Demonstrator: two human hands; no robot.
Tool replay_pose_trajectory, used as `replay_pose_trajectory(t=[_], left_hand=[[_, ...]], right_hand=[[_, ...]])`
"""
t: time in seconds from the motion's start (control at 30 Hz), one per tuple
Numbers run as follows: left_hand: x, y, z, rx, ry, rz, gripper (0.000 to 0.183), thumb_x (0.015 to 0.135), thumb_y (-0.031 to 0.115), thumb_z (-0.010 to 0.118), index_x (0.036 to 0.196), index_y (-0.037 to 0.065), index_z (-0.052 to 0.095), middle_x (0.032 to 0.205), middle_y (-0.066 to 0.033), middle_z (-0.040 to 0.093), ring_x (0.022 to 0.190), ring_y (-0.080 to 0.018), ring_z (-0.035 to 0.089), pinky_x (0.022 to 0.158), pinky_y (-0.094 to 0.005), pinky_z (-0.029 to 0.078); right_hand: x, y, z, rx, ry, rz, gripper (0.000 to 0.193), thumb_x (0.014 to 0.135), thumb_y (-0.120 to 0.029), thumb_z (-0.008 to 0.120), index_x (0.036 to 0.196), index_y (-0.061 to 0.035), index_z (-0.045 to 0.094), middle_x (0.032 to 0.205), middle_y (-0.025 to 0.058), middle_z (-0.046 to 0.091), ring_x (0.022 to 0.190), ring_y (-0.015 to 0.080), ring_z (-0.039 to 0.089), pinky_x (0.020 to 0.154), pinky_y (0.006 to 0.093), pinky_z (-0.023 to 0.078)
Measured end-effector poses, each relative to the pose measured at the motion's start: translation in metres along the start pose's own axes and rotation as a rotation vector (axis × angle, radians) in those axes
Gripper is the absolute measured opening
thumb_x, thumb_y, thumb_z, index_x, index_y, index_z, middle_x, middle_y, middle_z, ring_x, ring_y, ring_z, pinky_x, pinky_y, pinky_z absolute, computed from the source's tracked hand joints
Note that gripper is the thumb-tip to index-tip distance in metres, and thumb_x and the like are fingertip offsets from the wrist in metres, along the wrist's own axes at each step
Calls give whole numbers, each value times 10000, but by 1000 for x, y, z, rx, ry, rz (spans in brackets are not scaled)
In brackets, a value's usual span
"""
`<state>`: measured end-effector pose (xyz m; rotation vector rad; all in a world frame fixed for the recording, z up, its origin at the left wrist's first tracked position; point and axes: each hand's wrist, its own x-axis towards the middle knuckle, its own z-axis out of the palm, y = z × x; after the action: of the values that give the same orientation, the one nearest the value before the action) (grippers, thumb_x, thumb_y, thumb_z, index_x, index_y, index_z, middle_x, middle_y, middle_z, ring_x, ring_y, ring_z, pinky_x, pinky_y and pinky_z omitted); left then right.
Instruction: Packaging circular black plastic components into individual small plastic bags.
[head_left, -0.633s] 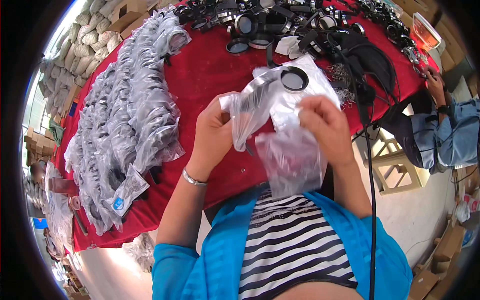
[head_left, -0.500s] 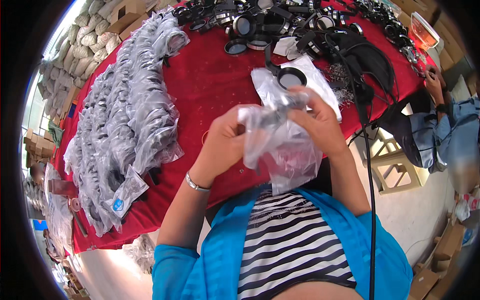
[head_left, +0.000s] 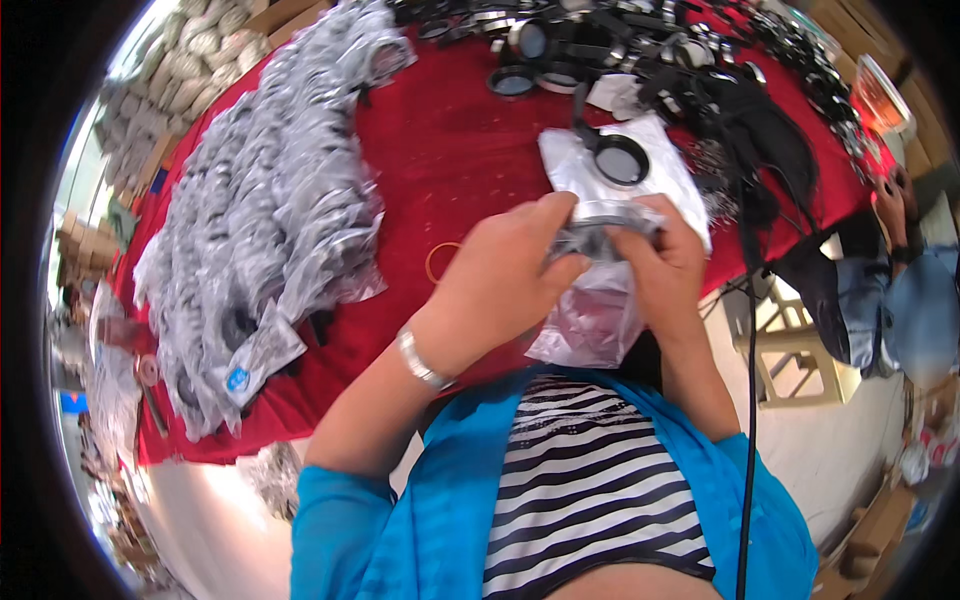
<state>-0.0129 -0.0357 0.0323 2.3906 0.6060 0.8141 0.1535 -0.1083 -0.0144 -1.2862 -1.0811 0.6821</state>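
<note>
Both of my hands meet over the table's front edge on a clear plastic bag (head_left: 590, 315) that hangs down toward me. At the bag's top a silver-rimmed round piece (head_left: 605, 212) shows, partly covered by film and fingers. My left hand (head_left: 500, 270) is closed on its left side, thumb and fingers pinched together. On the other side my right hand (head_left: 660, 255) grips it, thumb in front and fingers behind. Just beyond lies a black round lens piece with an arm (head_left: 622, 160), on a stack of white plastic bags (head_left: 685, 180).
Bagged pieces (head_left: 270, 200) lie in long rows at left. A heap of black lens pieces (head_left: 560, 50) covers the far side. A rubber band (head_left: 431, 262) lies on the red cloth (head_left: 440, 150). A black cable (head_left: 750, 400) hangs at right, near another person's hand (head_left: 890, 205).
My left hand has moved up and right, closer to the right hand. The bag, earlier loose and bunched between them, now sits gathered around the round piece. The whole view has shifted slightly.
</note>
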Motion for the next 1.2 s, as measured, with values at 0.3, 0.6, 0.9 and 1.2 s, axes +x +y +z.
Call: replay_pose_trajectory(t=[0.3,0.6,0.9,1.2], left_hand=[[50,-47,9,149,169,165,187,789,123,623,776,-8,491,731,-194,545,730,-398,568,629,-464,444],[157,-199,-92,676,411,-239,146,809,109,549,809,-12,630,810,-263,632,806,-422,624,731,-481,498],[168,-331,-113,853,395,-659,160,805,49,534,877,0,669,920,-243,657,876,-370,654,766,-441,528],[181,-301,-116,895,323,-653,215,805,156,536,863,1,674,940,-258,644,898,-399,632,788,-464,508]], right_hand=[[13,-1,-5,98,137,-88,263,802,-15,682,1044,-7,579,853,-19,598,744,41,530,629,179,414],[17,-1,-39,212,95,216,84,909,-143,581,897,-60,580,819,10,640,509,-20,342,459,149,241],[32,15,-65,494,-7,313,248,917,-256,575,837,-30,515,701,61,563,562,62,444,515,181,338],[36,19,-68,385,66,265,168,890,-179,584,925,-26,525,800,48,553,675,65,469,623,188,368]])
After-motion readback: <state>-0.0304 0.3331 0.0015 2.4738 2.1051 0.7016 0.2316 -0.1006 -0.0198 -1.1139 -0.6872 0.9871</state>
